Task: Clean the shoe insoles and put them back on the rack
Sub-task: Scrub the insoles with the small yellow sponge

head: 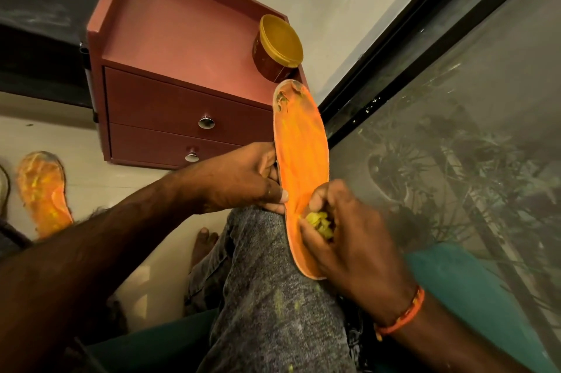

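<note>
An orange insole stands upright on my knee, its toe end dirty with dark marks. My left hand grips its left edge at mid-length, thumb on the front. My right hand is curled around a crumpled yellow cloth and presses it against the insole's lower half. A second orange insole, streaked with yellow, lies on the floor at the far left.
A reddish-brown two-drawer cabinet stands ahead, with a round tub with a yellow lid on top. A dark-framed glass pane runs along the right. My grey-jeaned leg and a teal seat fill the foreground.
</note>
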